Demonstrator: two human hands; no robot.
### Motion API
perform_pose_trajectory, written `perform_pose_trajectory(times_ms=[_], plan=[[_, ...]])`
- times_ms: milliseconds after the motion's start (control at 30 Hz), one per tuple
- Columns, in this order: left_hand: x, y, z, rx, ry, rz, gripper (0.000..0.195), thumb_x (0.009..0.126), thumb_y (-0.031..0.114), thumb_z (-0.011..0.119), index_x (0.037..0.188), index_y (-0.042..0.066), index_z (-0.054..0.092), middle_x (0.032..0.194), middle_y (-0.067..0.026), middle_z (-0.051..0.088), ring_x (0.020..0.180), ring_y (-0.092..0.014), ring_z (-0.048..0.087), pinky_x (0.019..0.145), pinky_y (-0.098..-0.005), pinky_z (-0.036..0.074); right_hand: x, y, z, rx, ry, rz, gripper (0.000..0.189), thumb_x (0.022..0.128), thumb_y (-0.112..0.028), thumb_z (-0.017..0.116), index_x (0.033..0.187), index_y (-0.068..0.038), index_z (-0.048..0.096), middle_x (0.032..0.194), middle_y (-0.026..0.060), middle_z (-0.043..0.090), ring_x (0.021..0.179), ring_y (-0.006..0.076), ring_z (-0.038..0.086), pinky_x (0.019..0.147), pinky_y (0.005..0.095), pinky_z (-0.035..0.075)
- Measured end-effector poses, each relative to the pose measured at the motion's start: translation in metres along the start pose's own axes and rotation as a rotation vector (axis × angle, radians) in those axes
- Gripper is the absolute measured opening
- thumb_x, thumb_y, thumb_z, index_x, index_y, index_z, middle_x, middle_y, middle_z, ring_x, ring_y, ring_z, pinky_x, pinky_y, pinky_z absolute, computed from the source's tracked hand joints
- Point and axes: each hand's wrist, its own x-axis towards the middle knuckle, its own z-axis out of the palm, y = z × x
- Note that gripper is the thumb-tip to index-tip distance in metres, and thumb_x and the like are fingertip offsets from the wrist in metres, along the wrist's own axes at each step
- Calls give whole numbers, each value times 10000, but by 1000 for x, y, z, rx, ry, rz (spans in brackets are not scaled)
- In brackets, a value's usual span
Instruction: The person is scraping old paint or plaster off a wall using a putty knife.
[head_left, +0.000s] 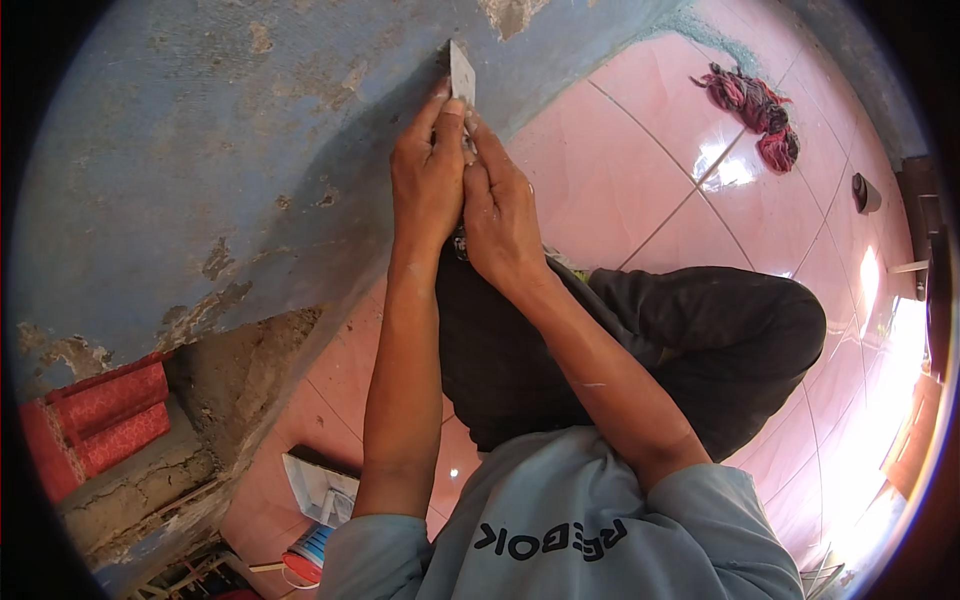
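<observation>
Both of my hands are around a putty knife (462, 77), whose flat metal blade meets the blue painted wall (315, 112). My left hand (429, 176) lies along the wall side, its thumb and fingers up at the blade's base. Pressed beside it, my right hand (501, 214) grips the tool with its fingers near the same spot. Most of the handle is hidden by my hands. Paint has flaked off the wall in places, with one bare patch (512, 16) just above the blade.
Pink floor tiles (607, 157) run along the wall, with blue-grey scrapings (720, 41) in the far corner. A crumpled red and dark cloth (750, 112) and a dark roll (865, 193) lie on them. Behind my left arm are a white tray (319, 484) and a can (307, 555).
</observation>
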Motion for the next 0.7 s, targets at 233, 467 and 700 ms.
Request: perform_pose_trajectory(times_ms=[233,467,700], plan=[[-1,-11,7,-72,67,41,517,1055,350,535,1402,-26,610,1219,-208,716,1039,-222,688,897,-335,526,0,2,-3,-6,-24,30,484,1050,-161,418,1502,8,457,1158,374,659,1113,548,627,927,546,507],[15,-17,9,-25,57,101,509,1036,362,535,1382,2,635,1154,-237,734,1033,-275,712,928,-366,528,14,-2,-4,4,-8,48,492,1038,-160,429,1477,57,479,1200,385,643,1132,496,659,967,502,503],[25,-11,18,127,34,188,491,1036,371,569,1364,15,653,1071,-237,737,972,-213,682,898,-338,516,16,4,-10,-8,72,23,501,1039,-162,419,1468,91,477,1270,344,655,1221,471,631,1028,468,478]])
